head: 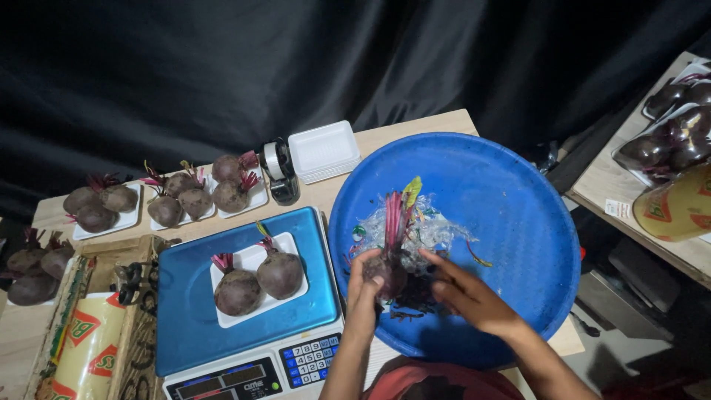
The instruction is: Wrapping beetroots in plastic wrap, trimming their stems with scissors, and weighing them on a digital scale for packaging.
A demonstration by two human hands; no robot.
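My left hand [363,290] and my right hand [461,290] both hold a dark beetroot [390,275] with red stalks over a large blue basin [518,222]. Crumpled clear plastic wrap [437,230] and trimmed scraps lie in the basin behind the beetroot. To the left, a blue weighing scale [185,326] carries a white foam tray [250,259] with two beetroots [259,280] on it.
Several white trays of beetroots [167,201] line the back of the wooden table. A stack of white foam trays [323,150] and a tape dispenser [280,170] stand behind the scale. A film roll in a box [85,348] sits at the left. Wrapped beetroot packs [670,141] rest on a side table.
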